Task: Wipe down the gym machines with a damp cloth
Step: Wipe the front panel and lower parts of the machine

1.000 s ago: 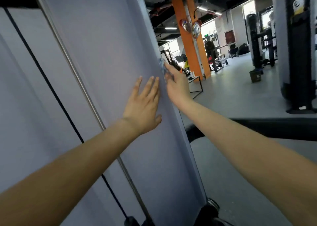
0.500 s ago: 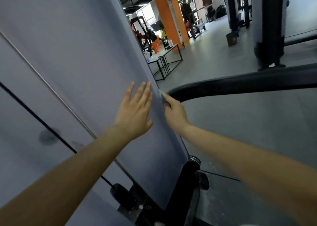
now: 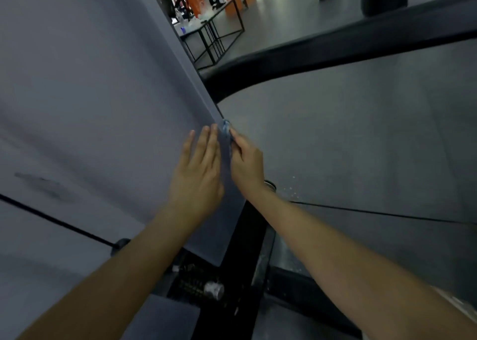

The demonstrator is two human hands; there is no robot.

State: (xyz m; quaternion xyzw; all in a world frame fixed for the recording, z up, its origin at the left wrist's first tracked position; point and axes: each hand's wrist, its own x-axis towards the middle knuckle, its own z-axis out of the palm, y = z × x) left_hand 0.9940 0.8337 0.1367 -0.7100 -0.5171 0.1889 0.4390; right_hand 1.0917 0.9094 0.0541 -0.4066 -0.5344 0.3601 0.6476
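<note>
A tall grey panel point(image 3: 124, 102) of a gym machine fills the left half of the view. My left hand point(image 3: 198, 169) lies flat on the panel near its right edge, fingers straight. My right hand point(image 3: 245, 164) holds a small blue cloth point(image 3: 226, 129) against the panel's right edge; only a bit of cloth shows above the fingers. The two hands are side by side, almost touching.
A thick black machine arm point(image 3: 335, 47) curves across the upper right. A black cable point(image 3: 56, 221) runs over the panel at the left. The black machine base point(image 3: 232, 283) sits below the panel. A black-framed table point(image 3: 214, 22) and an orange pillar stand far back on the grey floor.
Both hands have slid down the panel's right edge, the right one with the cloth. The view has tipped downward, so the machine base now shows.
</note>
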